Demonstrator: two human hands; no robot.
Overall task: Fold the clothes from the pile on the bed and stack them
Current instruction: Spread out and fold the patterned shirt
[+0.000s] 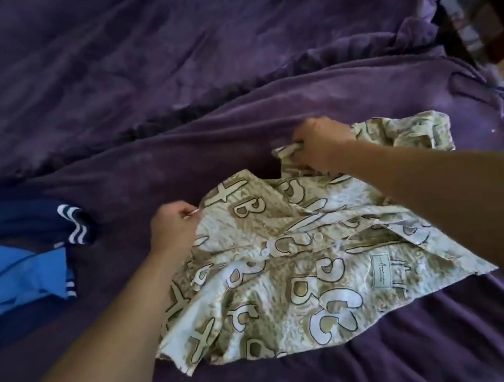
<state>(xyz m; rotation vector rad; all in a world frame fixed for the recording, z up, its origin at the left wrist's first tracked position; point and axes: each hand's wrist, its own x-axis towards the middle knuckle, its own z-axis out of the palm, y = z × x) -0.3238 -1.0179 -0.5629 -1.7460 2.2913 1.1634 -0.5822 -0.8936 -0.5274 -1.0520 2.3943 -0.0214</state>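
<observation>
Now both hands pinch the shirt: left hand on its left edge, right hand at its far end.

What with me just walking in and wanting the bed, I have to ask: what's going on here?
A person is folding laundry on a purple bedspread. The left hand pinches the left edge of a beige letter-print shirt, while the right hand grips bunched fabric at its far end. The shirt lies spread but rumpled, not yet folded. A navy striped garment and a light blue garment lie to the left.
</observation>
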